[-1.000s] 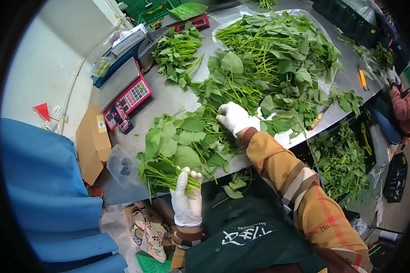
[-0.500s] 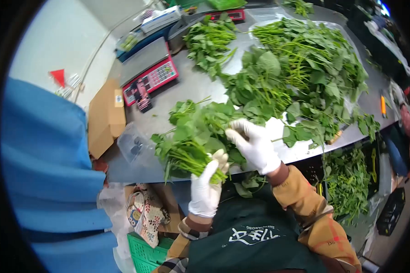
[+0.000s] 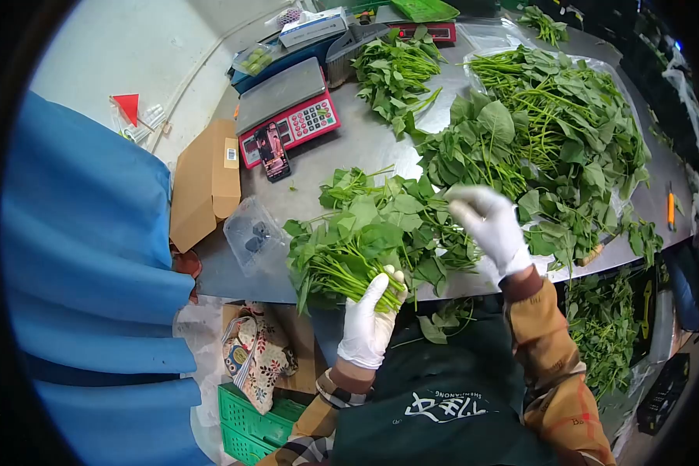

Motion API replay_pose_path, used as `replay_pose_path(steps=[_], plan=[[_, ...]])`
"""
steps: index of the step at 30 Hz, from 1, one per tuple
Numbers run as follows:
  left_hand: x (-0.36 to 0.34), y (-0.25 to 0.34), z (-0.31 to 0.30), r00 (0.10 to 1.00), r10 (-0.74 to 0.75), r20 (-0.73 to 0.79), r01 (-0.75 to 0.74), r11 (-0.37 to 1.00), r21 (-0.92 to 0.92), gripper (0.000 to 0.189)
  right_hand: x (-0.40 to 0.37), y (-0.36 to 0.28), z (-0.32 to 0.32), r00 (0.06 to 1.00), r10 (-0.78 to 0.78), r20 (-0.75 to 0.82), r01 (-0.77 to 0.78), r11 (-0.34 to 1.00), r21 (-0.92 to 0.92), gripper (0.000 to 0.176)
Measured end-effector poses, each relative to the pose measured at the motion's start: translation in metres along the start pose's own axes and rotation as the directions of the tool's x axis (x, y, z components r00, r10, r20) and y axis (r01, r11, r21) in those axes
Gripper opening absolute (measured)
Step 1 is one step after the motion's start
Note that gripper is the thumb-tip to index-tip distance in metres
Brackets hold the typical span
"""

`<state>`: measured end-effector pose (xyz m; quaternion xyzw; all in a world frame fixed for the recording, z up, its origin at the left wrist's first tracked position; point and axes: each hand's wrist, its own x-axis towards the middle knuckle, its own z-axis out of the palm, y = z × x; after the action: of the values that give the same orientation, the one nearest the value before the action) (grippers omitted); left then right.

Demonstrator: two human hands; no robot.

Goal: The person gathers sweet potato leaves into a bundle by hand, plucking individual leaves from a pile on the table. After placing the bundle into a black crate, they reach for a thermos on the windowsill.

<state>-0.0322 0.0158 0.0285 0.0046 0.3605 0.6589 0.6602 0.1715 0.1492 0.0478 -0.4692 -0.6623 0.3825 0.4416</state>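
Observation:
My left hand (image 3: 370, 322), in a white glove, is closed around the stems of a bunch of leafy greens (image 3: 346, 260) at the table's front edge. The bunch's leaves spread forward over the metal table (image 3: 346, 140). My right hand (image 3: 491, 229), gloved too, hovers to the right of that bunch, beside the big pile of greens (image 3: 559, 116). Motion smears its fingers, so whether they hold anything cannot be made out. Loose leafy stems (image 3: 439, 248) lie between the two hands.
A red scale (image 3: 291, 116) with a phone (image 3: 272, 153) against it stands at the back left. Nearby are a cardboard box (image 3: 204, 186) and a clear plastic container (image 3: 250, 233). An orange-handled tool (image 3: 670, 208) lies far right. Below are more greens (image 3: 602, 334) and a green crate (image 3: 248, 419).
My right hand has moved right and a little up, away from the bunch. My left hand still grips the stems. The camera view has shifted slightly.

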Motion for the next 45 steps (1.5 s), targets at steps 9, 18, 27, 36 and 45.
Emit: replay_pose_path(steps=[9,18,27,36,45], plan=[[0.011,-0.001,-0.011,0.893,-0.38,0.239,0.444,0.828,-0.342,0.021,0.034,0.115,-0.042,0.928,0.189,-0.32,-0.325,0.829,-0.455,0.022],[-0.003,0.003,-0.004,0.883,-0.27,0.385,0.326,0.941,-0.088,0.022,0.046,0.111,-0.036,0.898,0.267,-0.351,-0.253,0.964,0.084,0.02],[0.003,-0.003,-0.009,0.873,-0.231,0.43,0.303,0.947,-0.105,0.032,0.039,0.095,-0.043,0.888,0.338,-0.313,-0.152,0.856,0.494,0.014],[0.004,-0.004,-0.006,0.893,-0.248,0.375,0.3,0.95,-0.087,0.02,0.035,0.133,-0.022,0.927,0.142,-0.347,-0.191,0.975,-0.111,0.025],[0.011,-0.007,-0.007,0.92,-0.232,0.315,0.277,0.955,-0.105,0.02,0.0,0.071,-0.014,0.875,0.481,-0.059,-0.311,0.652,0.692,0.015]])
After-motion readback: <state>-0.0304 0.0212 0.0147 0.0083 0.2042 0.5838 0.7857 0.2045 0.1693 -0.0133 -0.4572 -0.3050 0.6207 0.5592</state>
